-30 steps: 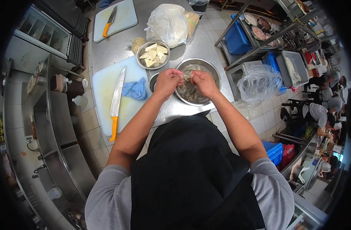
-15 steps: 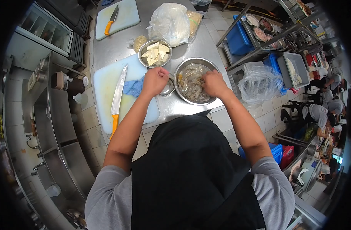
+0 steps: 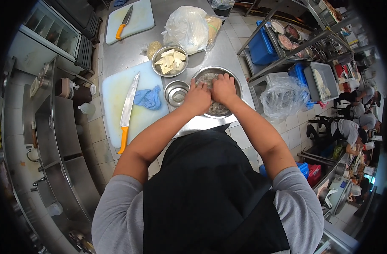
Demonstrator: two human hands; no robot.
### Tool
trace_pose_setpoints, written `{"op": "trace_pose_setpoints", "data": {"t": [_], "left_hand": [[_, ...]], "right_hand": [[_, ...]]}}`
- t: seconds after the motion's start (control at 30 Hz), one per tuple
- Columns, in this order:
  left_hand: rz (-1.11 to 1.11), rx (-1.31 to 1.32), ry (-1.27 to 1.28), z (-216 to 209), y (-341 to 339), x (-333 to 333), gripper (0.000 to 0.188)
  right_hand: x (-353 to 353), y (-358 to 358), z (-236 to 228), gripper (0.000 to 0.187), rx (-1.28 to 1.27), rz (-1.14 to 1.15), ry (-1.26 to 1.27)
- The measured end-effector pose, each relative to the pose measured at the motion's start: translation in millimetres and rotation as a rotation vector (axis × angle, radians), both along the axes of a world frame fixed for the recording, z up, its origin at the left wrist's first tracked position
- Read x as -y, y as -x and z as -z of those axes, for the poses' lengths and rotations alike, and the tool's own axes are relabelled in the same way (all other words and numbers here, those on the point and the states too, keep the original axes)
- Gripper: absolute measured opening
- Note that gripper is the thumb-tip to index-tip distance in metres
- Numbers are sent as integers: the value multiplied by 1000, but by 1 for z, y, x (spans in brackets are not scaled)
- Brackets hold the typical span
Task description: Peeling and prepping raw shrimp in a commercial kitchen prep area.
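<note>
A round steel bowl (image 3: 239,82) of raw grey shrimp (image 3: 207,78) stands near the table's front edge. Both my hands are down in it, close together over the shrimp. My left hand (image 3: 197,99) reaches across the bowl's left rim, fingers bent into the shrimp. Beside it, my right hand (image 3: 224,89) has its fingers curled down into the same heap. Both hands are closed on shrimp, though the fingertips and the exact pieces are hidden. Just left of my left hand sits a smaller steel bowl (image 3: 170,86).
Behind stands a bowl of pale cut wedges (image 3: 172,62), with a white plastic bag (image 3: 188,30) next to it. On the left, a cutting board (image 3: 110,94) bears an orange-handled knife (image 3: 127,107) and a blue cloth (image 3: 148,98). Another board (image 3: 139,17) with a knife lies farther back.
My left hand has moved right, from over the small bowl into the shrimp bowl, uncovering the small bowl. My right hand has shifted left toward it.
</note>
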State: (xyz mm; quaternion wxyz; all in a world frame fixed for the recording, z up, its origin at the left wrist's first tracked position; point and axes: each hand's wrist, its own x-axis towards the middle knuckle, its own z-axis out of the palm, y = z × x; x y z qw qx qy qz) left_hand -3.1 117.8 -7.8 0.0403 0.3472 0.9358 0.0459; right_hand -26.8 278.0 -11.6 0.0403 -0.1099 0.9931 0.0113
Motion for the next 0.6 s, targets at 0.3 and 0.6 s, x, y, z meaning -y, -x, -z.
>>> {"op": "trace_pose_setpoints", "data": {"t": [0.3,0.6], "left_hand": [[15,87,116,14,0,-3,59],[28,11,44,-9,4,4,11]], "right_hand": [[-10,-7,-2,20,-215,-130,181],[-13,8,0,17,-24,-218,-68]]}}
